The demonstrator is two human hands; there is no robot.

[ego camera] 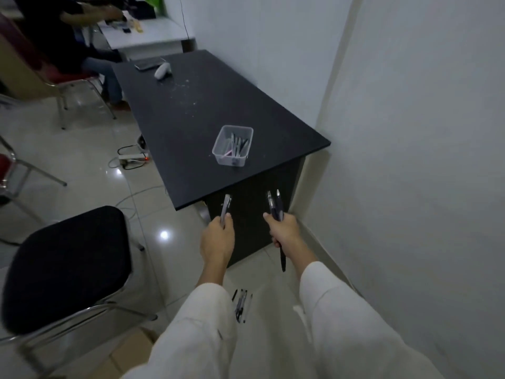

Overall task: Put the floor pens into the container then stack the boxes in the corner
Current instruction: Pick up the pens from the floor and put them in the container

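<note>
1. The black worktop [207,105] fills the middle of the frame, running toward the upper left; I see no boxes anywhere in view, so by my reckoning the stacking has not begun.
2. The clear container [233,145] sits on the worktop near its lower edge, just above centre frame, and already has several pens lying inside.
3. My left hand [217,239], at lower centre, is closed around one grey pen [225,209] that points up toward the worktop edge.
4. My right hand [284,228], just to its right, grips a bundle of dark pens [275,205], one hanging below the fist.
5. A small cluster of floor pens [241,306] lies on the tiles between my sleeves at the bottom of the frame, so I judge the pen stage about half done.
</note>
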